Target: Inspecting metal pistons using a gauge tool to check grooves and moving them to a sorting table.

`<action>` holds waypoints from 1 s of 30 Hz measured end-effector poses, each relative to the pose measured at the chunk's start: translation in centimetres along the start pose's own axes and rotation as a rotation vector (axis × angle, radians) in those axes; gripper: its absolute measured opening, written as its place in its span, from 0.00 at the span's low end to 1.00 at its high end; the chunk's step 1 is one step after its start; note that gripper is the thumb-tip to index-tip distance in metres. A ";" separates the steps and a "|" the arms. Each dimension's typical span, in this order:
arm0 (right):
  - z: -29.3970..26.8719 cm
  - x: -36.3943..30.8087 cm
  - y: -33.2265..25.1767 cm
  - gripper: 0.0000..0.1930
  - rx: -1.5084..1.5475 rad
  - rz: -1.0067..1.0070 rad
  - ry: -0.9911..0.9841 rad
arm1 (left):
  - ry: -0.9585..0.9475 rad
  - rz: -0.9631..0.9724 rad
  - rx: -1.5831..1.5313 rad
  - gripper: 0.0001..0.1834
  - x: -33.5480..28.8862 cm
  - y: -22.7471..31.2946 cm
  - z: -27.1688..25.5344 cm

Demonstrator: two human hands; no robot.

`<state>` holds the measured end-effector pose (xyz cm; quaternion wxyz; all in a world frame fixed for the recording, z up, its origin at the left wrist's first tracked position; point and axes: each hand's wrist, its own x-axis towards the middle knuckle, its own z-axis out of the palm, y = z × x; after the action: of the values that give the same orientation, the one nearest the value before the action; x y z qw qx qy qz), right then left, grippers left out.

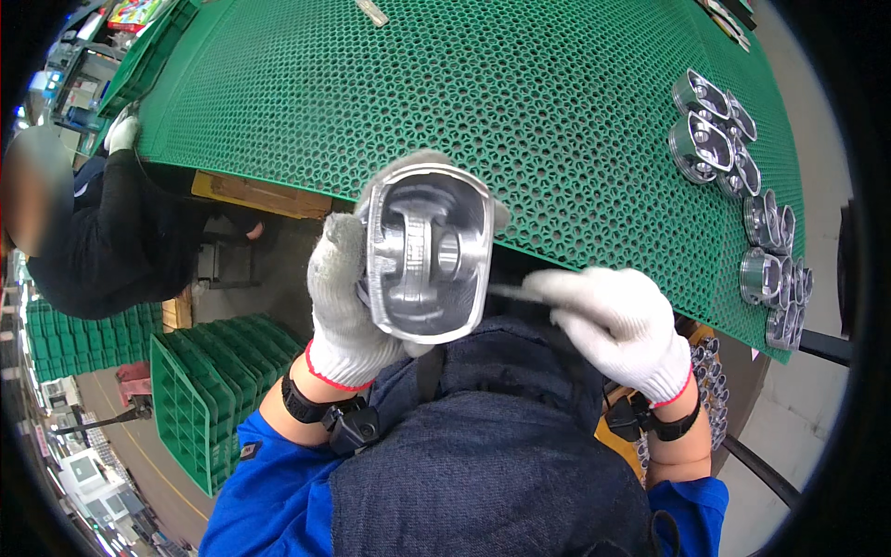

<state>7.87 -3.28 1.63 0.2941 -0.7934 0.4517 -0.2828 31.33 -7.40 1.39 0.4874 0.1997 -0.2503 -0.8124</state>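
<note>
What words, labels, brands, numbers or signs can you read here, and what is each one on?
None can be read.
Colourful printed package, upper left: too small and blurred.
Small dark rectangular patch on the blue fabric sleeve: too small.
Hollow silver metal piston in the white-gloved left hand: no legible marking.

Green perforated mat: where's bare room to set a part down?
Free: middle of the green perforated mat, between the far small tan strip and the hollow silver piston in the white-gloved left hand. Crowded: its right side, under clustered silver pistons.
</note>
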 end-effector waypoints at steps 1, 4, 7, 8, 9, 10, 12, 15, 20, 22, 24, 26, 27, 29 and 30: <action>-0.8 0.0 -0.4 0.15 -0.076 0.001 -0.134 | 0.028 0.075 0.103 0.46 0.1 -0.1 -0.2; -1.6 -0.2 -0.1 0.15 -0.072 -0.020 -0.010 | 0.086 0.193 0.434 0.50 0.0 0.5 -0.7; -3.0 0.9 -2.0 0.16 -0.250 -0.034 -0.075 | 0.020 0.413 0.729 0.50 -0.4 0.5 -0.2; -3.3 1.4 -2.7 0.16 -0.387 -0.039 -0.135 | 0.015 0.409 0.725 0.50 -0.4 0.5 -0.4; -3.4 1.7 -3.0 0.15 -0.365 0.011 -0.212 | -0.035 0.483 0.841 0.50 -0.3 0.6 -0.9; -3.4 1.7 -2.8 0.15 -0.369 0.018 -0.208 | -0.090 0.562 0.954 0.50 -0.3 0.8 -1.4; -3.1 1.7 -2.4 0.14 -0.056 0.031 -0.266 | -0.229 0.628 1.000 0.51 0.1 0.7 -2.4; -3.6 1.9 -2.5 0.16 -0.027 0.028 -0.217 | -0.029 0.611 0.943 0.49 -0.6 -0.2 -1.6; -4.4 3.2 -3.1 0.18 -0.698 -0.130 0.002 | 0.118 -0.043 0.535 0.49 -1.3 0.3 0.7; -4.4 3.3 -3.1 0.18 -0.710 -0.132 0.003 | 0.016 -0.233 0.446 0.47 -0.9 0.4 -0.9; -4.2 3.6 -3.0 0.20 -0.648 -0.172 -0.013 | -0.007 -0.354 0.156 0.45 -1.2 -0.1 -1.9; -3.5 2.3 -1.6 0.17 -0.542 -0.112 0.070 | -0.048 -0.419 0.170 0.48 -0.5 0.0 -1.2; -3.2 1.8 -0.5 0.18 -0.438 -0.084 0.143 | -0.025 -0.324 0.123 0.44 -0.4 0.2 -0.7; -3.6 0.9 1.5 0.15 -0.347 0.007 0.281 | 0.054 -0.153 0.150 0.36 0.7 1.3 0.0; -4.2 0.3 2.6 0.15 -0.317 0.025 0.369 | 0.099 -0.079 0.237 0.33 1.8 2.7 -0.4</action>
<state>3.59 -5.53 2.66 0.0817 -0.7590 0.5461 -0.3450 32.60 -10.21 2.52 0.4399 0.3054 -0.3120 -0.7848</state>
